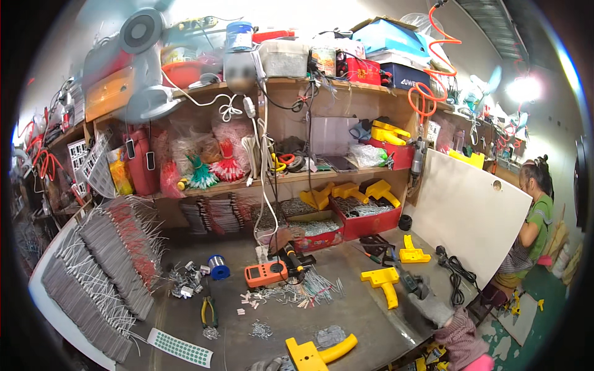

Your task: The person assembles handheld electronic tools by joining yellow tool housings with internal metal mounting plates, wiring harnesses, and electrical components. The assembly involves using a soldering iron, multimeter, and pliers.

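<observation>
smooth plastic casing (319,357), cloth sleeve (463,341)

Near, the left hand (267,364) is mostly cut off by the lower edge, as is part of the yellow shell (303,356). The right hand (431,307) partly covers a dark object (409,283), its kind unclear. Far left, the fan (143,102) blurs. The metal bits (261,329) are too small to identify.

A coiled orange hose (450,41) hangs at the view's two o'clock; at three, a person in green (539,216) behind a flat white panel (467,213); near seven, an orange handheld meter (265,274) on the dark grey table (346,312); towards half past ten, a pale grey fan (141,31).
</observation>
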The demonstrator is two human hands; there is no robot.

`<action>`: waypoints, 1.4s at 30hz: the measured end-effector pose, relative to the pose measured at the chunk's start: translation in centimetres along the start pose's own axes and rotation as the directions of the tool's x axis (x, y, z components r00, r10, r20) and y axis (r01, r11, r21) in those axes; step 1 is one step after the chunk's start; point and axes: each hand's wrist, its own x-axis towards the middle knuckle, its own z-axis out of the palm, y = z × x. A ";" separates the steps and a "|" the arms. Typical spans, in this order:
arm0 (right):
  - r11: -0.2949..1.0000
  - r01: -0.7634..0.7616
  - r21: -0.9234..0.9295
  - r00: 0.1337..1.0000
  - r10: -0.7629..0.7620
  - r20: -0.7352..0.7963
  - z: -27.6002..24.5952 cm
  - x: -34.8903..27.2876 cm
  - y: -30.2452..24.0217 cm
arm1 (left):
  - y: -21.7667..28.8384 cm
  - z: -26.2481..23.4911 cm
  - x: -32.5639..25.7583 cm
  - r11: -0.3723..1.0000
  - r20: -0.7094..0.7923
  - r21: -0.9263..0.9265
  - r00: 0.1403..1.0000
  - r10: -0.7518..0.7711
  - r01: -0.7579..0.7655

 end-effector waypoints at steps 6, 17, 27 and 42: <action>0.769 -0.035 -0.639 0.993 0.100 0.066 -2.5 1.6 -2.2 | -4.6 -1.3 -0.8 0.940 -0.148 -0.262 0.953 -0.264 0.219; 0.769 0.639 -0.024 0.649 -0.522 0.554 9.9 12.2 -15.7 | 1.7 -4.5 5.0 0.986 0.371 -0.109 0.915 0.158 -0.127; 0.836 0.390 -0.387 0.854 -0.171 0.491 15.8 18.1 -22.5 | 1.1 -3.6 3.6 0.987 0.432 -0.144 0.893 0.123 -0.066; 0.856 0.516 -0.043 0.736 -0.417 0.534 17.5 11.9 -18.7 | 2.2 -3.4 4.5 0.991 0.280 -0.110 0.954 0.104 -0.075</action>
